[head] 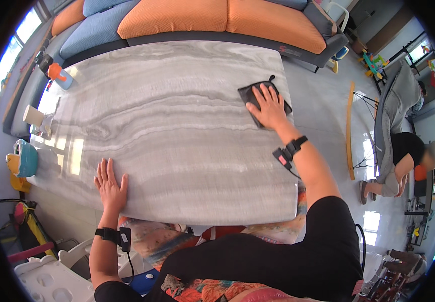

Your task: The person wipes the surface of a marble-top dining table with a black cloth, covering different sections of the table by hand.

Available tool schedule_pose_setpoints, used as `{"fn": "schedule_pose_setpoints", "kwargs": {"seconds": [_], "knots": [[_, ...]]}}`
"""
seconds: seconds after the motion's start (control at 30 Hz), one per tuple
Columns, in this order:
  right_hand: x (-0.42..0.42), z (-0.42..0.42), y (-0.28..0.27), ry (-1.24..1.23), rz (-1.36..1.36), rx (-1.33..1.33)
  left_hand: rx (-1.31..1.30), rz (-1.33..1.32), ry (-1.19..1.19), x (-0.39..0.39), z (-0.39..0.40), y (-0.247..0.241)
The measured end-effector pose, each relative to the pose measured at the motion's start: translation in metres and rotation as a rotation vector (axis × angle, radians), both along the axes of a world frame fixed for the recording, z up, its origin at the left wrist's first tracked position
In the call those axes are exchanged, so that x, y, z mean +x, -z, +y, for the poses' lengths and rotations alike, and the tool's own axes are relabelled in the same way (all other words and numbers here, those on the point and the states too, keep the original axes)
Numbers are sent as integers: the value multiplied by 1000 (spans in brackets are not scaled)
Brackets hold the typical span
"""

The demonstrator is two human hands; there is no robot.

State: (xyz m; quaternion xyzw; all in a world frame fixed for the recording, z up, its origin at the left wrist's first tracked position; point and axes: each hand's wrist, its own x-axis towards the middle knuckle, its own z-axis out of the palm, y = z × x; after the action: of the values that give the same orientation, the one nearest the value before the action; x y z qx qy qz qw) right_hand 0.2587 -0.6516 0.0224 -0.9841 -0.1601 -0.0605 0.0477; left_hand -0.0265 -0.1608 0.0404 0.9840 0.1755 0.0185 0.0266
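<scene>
My right hand [270, 109] lies flat, fingers spread, on a black zippered pouch [248, 94] with a small wrist loop, near the right end of the marble-patterned table [172, 151]. Nothing shows between its fingers and thumb. My left hand [110, 188] rests palm down on the bare tabletop near the front left edge, fingers slightly apart and holding nothing. Both wrists carry black strapped devices with cables.
An orange and blue bottle [60, 76], a beige cup [33, 115] and a teal container [26, 158] stand at the table's left. A sofa [176, 17] lines the far side. Another person [406, 154] bends beside a grey rocking seat [395, 102] at right. White plastic furniture [51, 277] sits lower left.
</scene>
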Motion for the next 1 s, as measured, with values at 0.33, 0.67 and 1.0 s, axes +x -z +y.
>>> {"fn": "schedule_pose_setpoints", "kwargs": {"seconds": [0.33, 0.67, 1.0], "knots": [[170, 18, -4, 275, 81, 9, -36, -5, 30, 1, -1, -6], [219, 13, -3, 580, 127, 88, -76, -44, 50, 1, 2, -9], [119, -9, -7, 497, 179, 68, -57, -80, 36, -1, 0, -3]]}}
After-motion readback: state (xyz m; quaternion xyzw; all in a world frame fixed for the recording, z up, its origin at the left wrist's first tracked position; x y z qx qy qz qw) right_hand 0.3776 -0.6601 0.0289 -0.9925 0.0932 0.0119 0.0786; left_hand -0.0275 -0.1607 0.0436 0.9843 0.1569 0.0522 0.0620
